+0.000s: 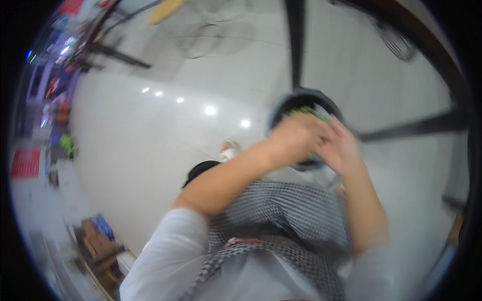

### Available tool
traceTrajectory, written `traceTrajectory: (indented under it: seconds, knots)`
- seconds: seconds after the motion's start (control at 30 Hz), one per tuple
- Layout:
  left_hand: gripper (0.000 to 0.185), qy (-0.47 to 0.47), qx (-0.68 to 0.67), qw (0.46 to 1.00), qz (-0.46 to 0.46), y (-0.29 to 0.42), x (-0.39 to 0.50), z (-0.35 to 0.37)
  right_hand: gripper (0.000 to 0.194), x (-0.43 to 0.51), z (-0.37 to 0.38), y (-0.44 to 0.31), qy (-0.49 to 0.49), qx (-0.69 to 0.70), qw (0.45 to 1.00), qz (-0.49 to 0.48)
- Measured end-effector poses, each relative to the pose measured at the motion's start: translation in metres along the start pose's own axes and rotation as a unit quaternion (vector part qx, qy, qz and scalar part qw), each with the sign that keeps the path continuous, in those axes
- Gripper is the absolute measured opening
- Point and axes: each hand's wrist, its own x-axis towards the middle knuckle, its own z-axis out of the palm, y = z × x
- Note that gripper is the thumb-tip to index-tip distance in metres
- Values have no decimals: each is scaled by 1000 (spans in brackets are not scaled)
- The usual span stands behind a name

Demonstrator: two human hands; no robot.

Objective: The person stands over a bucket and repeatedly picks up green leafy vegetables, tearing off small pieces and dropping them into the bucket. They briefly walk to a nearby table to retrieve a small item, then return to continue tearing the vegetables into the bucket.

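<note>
My left hand (pixel 296 136) and my right hand (pixel 340 146) meet over a round dark bucket (pixel 276 113) on the floor. Their fingers come together and are blurred, so what lies between them cannot be made out. Green plant matter (pixel 303 111), leafy or stalk-like, shows just beyond my left hand at the bucket's mouth. Close to it is a pale, flat piece (pixel 322 112) by my right fingertips. My hands and forearms hide much of the bucket's inside. A black-and-white checked apron (pixel 278 207) covers my lap below.
Dark furniture legs (pixel 295 45) rise behind the bucket, and another leg (pixel 410 126) stretches to the right. Glossy pale floor (pixel 150 124) reflects lights. A yellow object (pixel 165 11) lies at the top. Brown cardboard boxes (pixel 98 240) stand at lower left.
</note>
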Motion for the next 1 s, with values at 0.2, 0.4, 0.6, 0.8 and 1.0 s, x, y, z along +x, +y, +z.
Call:
traceTrajectory:
  seconds: [0.2, 0.4, 0.6, 0.8, 1.0]
  knots:
    - [18, -17, 29, 995, -95, -2, -3, 2, 23, -7, 14, 2, 74, -55, 995, -29]
    - [15, 67, -99, 965, -232, -4, -12, -27, 17, -4, 30, 18, 49, -377, 916, -129]
    - [17, 57, -213, 908, -356, 4, -14, -40, 25, 13, 31, 28, 8, -476, 858, -192]
    - [14, -11, -110, 935, -338, 1, -22, -23, 17, 18, 30, 45, 19, -496, 838, -227]
    - [14, 45, -160, 941, -294, -5, -30, -18, 17, 16, 30, 48, 86, -460, 863, -191]
